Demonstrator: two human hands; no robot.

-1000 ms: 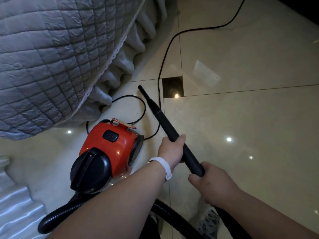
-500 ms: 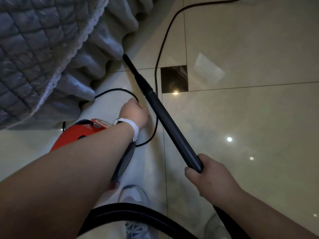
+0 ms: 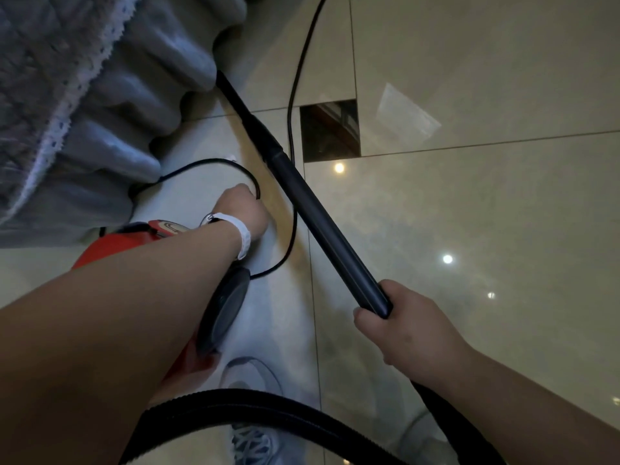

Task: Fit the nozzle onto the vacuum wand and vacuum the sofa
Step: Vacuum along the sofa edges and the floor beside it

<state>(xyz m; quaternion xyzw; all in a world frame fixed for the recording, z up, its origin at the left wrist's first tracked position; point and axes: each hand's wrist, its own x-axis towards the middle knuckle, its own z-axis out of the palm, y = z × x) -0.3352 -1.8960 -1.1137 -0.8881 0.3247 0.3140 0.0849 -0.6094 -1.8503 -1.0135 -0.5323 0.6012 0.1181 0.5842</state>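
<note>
My right hand (image 3: pixel 412 330) is shut on the lower end of the black vacuum wand (image 3: pixel 322 226), which slants up and left. A narrow black nozzle (image 3: pixel 248 115) sits on the wand's far end, its tip at the pleated skirt of the grey quilted sofa cover (image 3: pixel 50 78). My left hand (image 3: pixel 245 209), with a white wristband, reaches down past the red vacuum body (image 3: pixel 110 243) to the looped power cord (image 3: pixel 285 250) on the floor. Its fingers are hidden behind the back of the hand.
The black ribbed hose (image 3: pixel 235 404) curves across the bottom of the view over my shoe (image 3: pixel 255 444). The cord runs away across the glossy beige tiles past a dark inset tile (image 3: pixel 330 132). Open floor lies to the right.
My left hand let go of the wand and moved down and left to the cord beside the vacuum. The nozzle tip swung up and left to the sofa skirt. The view dropped lower.
</note>
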